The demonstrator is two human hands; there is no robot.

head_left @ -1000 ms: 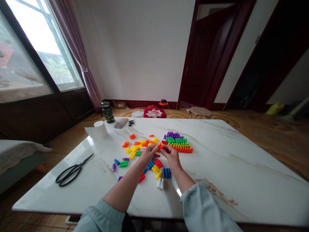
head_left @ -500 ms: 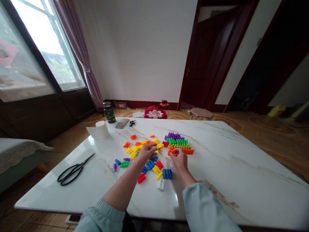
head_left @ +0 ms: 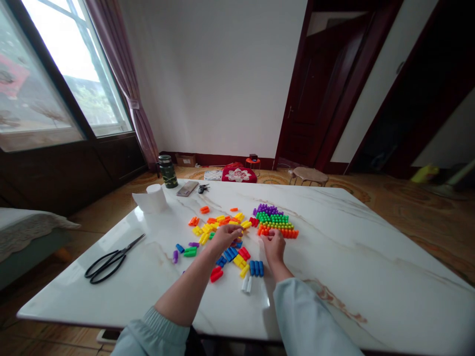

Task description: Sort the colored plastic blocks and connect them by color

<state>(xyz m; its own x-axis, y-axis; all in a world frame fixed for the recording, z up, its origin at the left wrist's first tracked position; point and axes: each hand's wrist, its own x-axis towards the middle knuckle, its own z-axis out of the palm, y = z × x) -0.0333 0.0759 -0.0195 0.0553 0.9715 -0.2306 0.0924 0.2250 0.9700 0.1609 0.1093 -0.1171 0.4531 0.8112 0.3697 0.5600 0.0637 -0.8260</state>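
On the marbled white table, small glossy rounded plastic tubes stand in tight colour rows: purple tubes, green tubes, yellow-green tubes and orange tubes nearest me. At the left end of the orange row, my right hand has its fingertips closed on an orange tube, partly hidden by the fingers. My left hand hovers over the loose mixed pile, fingers stretched to the right, nothing visible in them. Under and around it lie yellow tubes, blue tubes and red tubes.
Black-handled scissors lie at left. A white paper roll, a camouflage flask, a phone and keys are along the far left edge. Blue tubes and white tubes lie closer to me.
Near my right fingertips, the orange tubes now line up more evenly with their row. The right hand has shifted slightly left; the left hand has barely moved.
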